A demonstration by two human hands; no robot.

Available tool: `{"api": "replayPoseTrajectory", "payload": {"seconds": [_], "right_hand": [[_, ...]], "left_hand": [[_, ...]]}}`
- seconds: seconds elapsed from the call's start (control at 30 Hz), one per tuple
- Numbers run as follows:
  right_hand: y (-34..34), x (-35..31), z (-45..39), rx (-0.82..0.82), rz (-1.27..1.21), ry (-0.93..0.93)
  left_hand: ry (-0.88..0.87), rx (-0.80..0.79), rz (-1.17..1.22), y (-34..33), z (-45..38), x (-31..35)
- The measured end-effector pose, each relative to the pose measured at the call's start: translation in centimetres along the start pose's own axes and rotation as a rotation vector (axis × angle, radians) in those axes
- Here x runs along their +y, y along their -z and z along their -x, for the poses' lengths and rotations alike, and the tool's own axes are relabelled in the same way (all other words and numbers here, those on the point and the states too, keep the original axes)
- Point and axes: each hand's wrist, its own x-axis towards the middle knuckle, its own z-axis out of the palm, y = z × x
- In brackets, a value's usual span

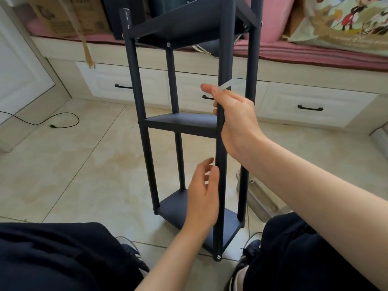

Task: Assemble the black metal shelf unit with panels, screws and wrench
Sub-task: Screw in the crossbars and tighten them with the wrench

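Standing straight up on the floor tiles (88, 164), just past both knees: the black shelf unit (182, 122), long side up and down. Left hand (202, 196) open, fingers touching the near post (220, 196) low down. Farther up, right hand (235, 118) gripping that post, silver wrench (227, 83) pinched in it.
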Motion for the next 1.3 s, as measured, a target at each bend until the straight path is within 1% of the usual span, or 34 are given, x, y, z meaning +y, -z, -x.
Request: {"api": "replayPoseTrajectory", "payload": {"seconds": [0.1,0.23,0.37,0.53,0.6,0.7,0.87,0.97,1.17,1.23,1.3], "right_hand": [[-0.9,-0.2,0.8,-0.093,0.026,0.003],[-2.4,-0.7,1.6,-0.187,0.043,-0.029],[-3.2,-1.2,1.5,-0.248,0.093,-0.047],[-3.2,-1.1,0.7,-0.385,0.220,0.022],[-3.0,-1.0,0.5,-0.423,0.273,0.051],[-2.4,-1.1,0.2,-0.427,0.320,0.063],[-0.4,-0.7,0.4,-0.314,0.479,0.170],[0.7,0.0,0.5,-0.274,0.532,0.188],[2.6,2.2,0.8,-0.298,0.675,0.287],[3.0,3.1,1.0,-0.338,0.764,0.267],[3.2,4.1,1.0,-0.403,0.865,0.199]], "left_hand": [[-0.016,-0.005,-0.029,-0.4,0.5,-0.2],[-0.025,0.122,0.000,-0.1,0.6,-1.2],[-0.039,0.195,0.013,1.2,0.5,-1.8],[-0.125,0.363,-0.069,3.8,-0.4,-1.8],[-0.137,0.400,-0.098,4.7,-0.8,-1.9],[-0.160,0.397,-0.121,5.2,-1.1,-2.2],[-0.173,0.404,-0.217,4.9,-1.6,-2.3],[-0.177,0.403,-0.263,5.1,-2.5,-2.2],[-0.252,0.370,-0.319,5.5,-4.7,-1.7],[-0.268,0.360,-0.314,5.5,-5.3,-1.6],[-0.281,0.342,-0.300,5.5,-5.9,-1.5]]}}
